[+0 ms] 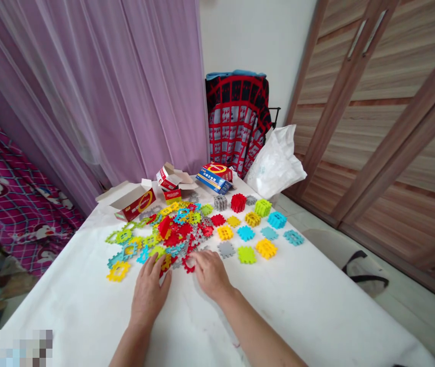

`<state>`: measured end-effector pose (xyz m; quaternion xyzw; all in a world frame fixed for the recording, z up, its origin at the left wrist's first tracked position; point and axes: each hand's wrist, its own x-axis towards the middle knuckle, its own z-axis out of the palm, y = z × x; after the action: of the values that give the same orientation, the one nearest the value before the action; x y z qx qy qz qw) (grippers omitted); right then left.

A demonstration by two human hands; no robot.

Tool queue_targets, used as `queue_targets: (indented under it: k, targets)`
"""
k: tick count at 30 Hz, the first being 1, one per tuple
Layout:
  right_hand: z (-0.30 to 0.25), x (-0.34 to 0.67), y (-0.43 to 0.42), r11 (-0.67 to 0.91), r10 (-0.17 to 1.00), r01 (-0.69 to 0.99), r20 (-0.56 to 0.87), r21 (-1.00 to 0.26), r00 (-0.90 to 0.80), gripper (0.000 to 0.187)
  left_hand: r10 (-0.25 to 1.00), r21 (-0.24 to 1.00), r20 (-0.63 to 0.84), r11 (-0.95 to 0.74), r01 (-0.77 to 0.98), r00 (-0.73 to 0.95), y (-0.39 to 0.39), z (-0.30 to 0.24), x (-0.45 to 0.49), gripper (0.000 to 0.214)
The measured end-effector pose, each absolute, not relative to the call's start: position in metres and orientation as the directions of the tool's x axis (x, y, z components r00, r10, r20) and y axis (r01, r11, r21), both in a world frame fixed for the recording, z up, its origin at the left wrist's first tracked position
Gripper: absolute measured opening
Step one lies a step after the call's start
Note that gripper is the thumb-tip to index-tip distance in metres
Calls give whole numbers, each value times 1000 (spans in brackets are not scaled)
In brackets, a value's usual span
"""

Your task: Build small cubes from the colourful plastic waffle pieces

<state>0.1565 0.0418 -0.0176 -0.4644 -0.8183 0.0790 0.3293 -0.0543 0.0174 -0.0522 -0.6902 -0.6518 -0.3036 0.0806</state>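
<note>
A mixed pile of toothed plastic interlocking tiles (179, 232) in red, yellow, green, blue and grey lies on the white-covered table. My left hand (151, 289) rests at its near edge, fingers stretched out and thumb apart, fingertips touching yellow and green tiles. Just right of it, my right hand (213, 275) has curled fingers gripping the edge of a red open-centred tile (188, 264); its fingertips are partly hidden. A yellow open-centred tile (118, 271) lies left of my left hand. Beyond my right hand are a grey tile (225, 249) and a green tile (247, 255).
Stacked tiles stand to the right, among them a red stack (238, 203) and a blue stack (277, 219). Opened red boxes (137, 204) and a blue box (213, 179) sit at the back. A white plastic bag (276, 163) stands at the far right corner.
</note>
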Motion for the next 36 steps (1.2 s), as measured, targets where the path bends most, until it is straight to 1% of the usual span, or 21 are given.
queue_targets:
  k: [2, 4, 6, 10, 12, 16, 17, 19, 21, 23, 25, 26, 27, 29, 32, 34, 36]
  targets:
    - [-20, 164, 46, 497, 825, 736, 514, -460, -236, 26, 842, 266, 539, -140, 954, -27, 16, -51, -53, 39]
    - [-20, 168, 47, 445, 837, 770, 517, -457, -177, 20, 838, 240, 546, -145, 960, -10, 16, -49, -52, 38]
    - [-19, 166, 44, 427, 850, 800, 488, -421, -197, 17, 836, 212, 549, -165, 963, 23, 15, -48, -50, 37]
    - [-17, 151, 35, 431, 868, 844, 403, -318, -291, 25, 843, 176, 532, -205, 963, 82, 14, -46, -47, 36]
    - [-16, 145, 33, 436, 867, 855, 385, -282, -315, 20, 848, 169, 521, -215, 962, 98, 14, -46, -46, 36]
    - [-16, 144, 35, 503, 820, 821, 449, -271, -355, 6, 848, 174, 520, -222, 959, 102, 14, -45, -45, 36]
    - [-17, 146, 36, 516, 808, 809, 472, -280, -352, 8, 846, 184, 523, -224, 957, 97, 14, -45, -46, 35]
    - [-18, 149, 38, 519, 803, 789, 506, -331, -316, 19, 836, 215, 541, -239, 947, 88, 13, -42, -46, 35]
    - [-19, 152, 40, 501, 826, 744, 502, -443, -257, 27, 821, 269, 567, -262, 927, 67, 11, -38, -44, 33]
    - [-18, 154, 40, 470, 868, 650, 447, -597, -218, 33, 809, 350, 587, -283, 893, 26, 9, -33, -39, 31]
    - [-15, 156, 39, 437, 899, 536, 378, -722, -222, 37, 809, 455, 587, -296, 840, -33, 5, -29, -33, 30]
    - [-13, 156, 38, 429, 903, 489, 355, -760, -241, 38, 814, 513, 578, -298, 805, -67, 3, -28, -30, 30]
    - [-10, 157, 37, 429, 902, 456, 343, -779, -263, 38, 824, 576, 556, -291, 764, -105, 1, -28, -27, 31]
    - [-6, 158, 35, 455, 886, 433, 348, -778, -306, 36, 859, 710, 471, -236, 664, -198, -2, -29, -21, 31]
    - [-3, 158, 33, 508, 859, 451, 389, -734, -333, 36, 915, 886, 271, -117, 448, -297, -4, -31, -16, 37]
    - [-4, 158, 32, 530, 847, 464, 416, -710, -332, 36, 946, 952, 153, -63, 300, -285, -3, -31, -16, 45]
    - [-6, 157, 32, 532, 846, 469, 414, -705, -337, 36, 966, 980, 68, -18, 198, -249, -2, -29, -16, 51]
